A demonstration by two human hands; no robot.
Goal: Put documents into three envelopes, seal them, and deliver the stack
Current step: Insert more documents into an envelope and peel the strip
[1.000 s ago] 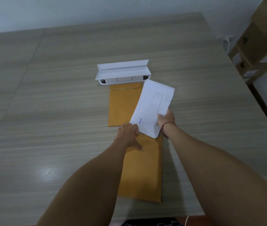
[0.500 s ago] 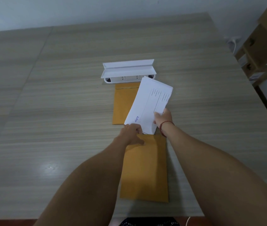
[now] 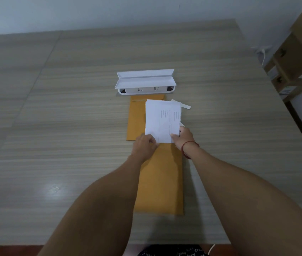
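A folded white printed document [image 3: 162, 121] stands lengthwise at the mouth of a brown envelope [image 3: 162, 180] lying on the table in front of me. My right hand [image 3: 183, 137] grips the document's lower right corner. My left hand [image 3: 144, 145] pinches the envelope's open top edge at the document's lower left. A second brown envelope [image 3: 136, 119] lies flat further away, partly hidden under the document. A small white paper strip [image 3: 185, 106] lies just right of the document's top.
A white power strip box with its lid open [image 3: 145, 83] sits behind the envelopes. The wood-grain table [image 3: 63, 126] spreads wide on the left and right. Cardboard boxes on a wooden rack [image 3: 298, 58] stand beyond the right edge.
The document has swung from a rightward tilt to straight in line with the near envelope, and its lower end has come to the envelope's mouth. Both hands stayed at its lower corners.
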